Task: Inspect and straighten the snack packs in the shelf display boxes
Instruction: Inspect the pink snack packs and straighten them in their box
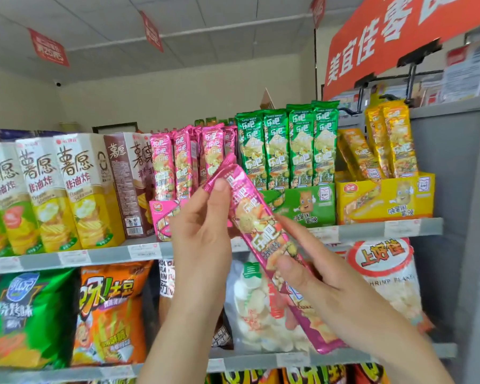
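Closest to the camera, the right hand [320,275] grasps the lower half of a long pink snack pack [263,234], with the thumb pressed on its front and the other fingers behind and along its edge. The left hand [205,225] pinches the upper end of the same pack between thumb and fingers. The pack is tilted, its top toward the upper left and its bottom toward the lower right, and it is held in the air in front of the shelves, outside any box. Behind the hands, on the upper shelf [372,231], a pink display box [161,217] holds more pink packs [175,159] standing upright. Just to the right of it stands a green display box [308,205] with upright green packs [288,145], and further right a yellow display box [385,198] where the yellow packs [385,142] lean to one side. To the left of the pink box stand tall cartons of potato chips [72,189]. On the lower shelf lie large snack bags [108,311]. Above, a red sign [385,37] hangs.
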The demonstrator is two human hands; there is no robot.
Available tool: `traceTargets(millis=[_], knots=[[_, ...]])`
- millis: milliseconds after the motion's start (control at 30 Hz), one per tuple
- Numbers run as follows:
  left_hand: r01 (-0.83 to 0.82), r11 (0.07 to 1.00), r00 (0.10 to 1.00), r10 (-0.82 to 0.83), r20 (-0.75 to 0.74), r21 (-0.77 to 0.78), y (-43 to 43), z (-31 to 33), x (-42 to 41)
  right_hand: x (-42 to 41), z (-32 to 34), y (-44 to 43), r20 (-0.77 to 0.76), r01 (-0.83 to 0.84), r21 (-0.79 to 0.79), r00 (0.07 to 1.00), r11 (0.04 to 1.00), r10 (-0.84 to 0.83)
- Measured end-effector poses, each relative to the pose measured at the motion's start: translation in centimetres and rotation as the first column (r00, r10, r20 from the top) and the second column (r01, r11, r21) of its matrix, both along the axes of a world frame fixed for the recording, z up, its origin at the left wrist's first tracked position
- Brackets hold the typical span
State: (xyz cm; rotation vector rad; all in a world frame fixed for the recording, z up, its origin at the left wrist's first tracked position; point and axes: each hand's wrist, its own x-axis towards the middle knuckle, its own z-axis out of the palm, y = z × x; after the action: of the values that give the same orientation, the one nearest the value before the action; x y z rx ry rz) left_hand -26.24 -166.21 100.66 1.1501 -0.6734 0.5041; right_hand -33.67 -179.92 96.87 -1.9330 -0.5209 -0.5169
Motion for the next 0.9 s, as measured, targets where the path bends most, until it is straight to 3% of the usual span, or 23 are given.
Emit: traceTargets(millis=[100, 233, 367, 633, 900], knots=[[0.094, 0.994, 0.989, -0.1, -0.109, -0.063, -0.9, -0.4, -0.9, -0.5, -2.1, 1.1, -0.019, 0.045, 0.147, 0.999, 0.988, -0.043], [0.255, 0.922, 0.895, -0.339, -0.289, -0.291, -1.6, -0.2, -1.6, -0.9, -3.9, 1.9, -0.038, 0.053, 0.197, 0.998, 0.979, -0.046], [0.232, 0.899, 0.844, -0.376, -0.383, -0.372, -1.2, -0.1, -1.7, -1.8, -4.7, 1.7, -0.068, 0.012, 0.193, 0.998, 0.981, 0.001], [0.291, 0.902, 0.854, -0.395, -0.338, -0.318, -0.6, -0.5, -2.1, -3.4, -5.3, 0.8, -0.199, -0.104, 0.268, 0.967, 0.958, 0.16], [0.355, 0.931, 0.905, -0.364, -0.222, -0.08, 0.5, 0.0, -2.3, -3.7, -5.7, -0.2, -0.168, -0.036, 0.235, 0.983, 0.971, 0.077]])
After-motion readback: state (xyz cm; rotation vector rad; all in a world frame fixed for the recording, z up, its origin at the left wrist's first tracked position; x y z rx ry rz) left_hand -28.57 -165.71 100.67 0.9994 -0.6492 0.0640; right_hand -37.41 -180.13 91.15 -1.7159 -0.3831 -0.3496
